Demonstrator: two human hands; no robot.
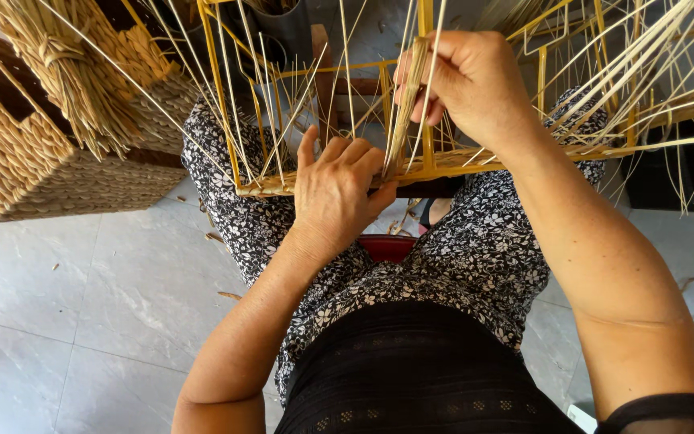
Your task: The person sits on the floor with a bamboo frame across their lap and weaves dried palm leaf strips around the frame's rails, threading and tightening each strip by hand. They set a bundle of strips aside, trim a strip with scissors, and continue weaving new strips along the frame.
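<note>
Pale grey floor tiles (82, 305) spread beneath the seated person, whose lap holds a yellow wire frame (427, 165) with straw woven along its lower edge. Left hand (339, 193) presses flat against that woven edge, fingers curled over it and thumb raised, gripping the rim. Above and just to its right, the right hand (471, 84) is closed in a pinch around a bundle of straw strands (406, 104) that runs down to the frame between the two hands. Well to the left of the left hand stands a finished woven basket (34, 161), with a tied sheaf of straw (74, 72) resting on it.
</note>
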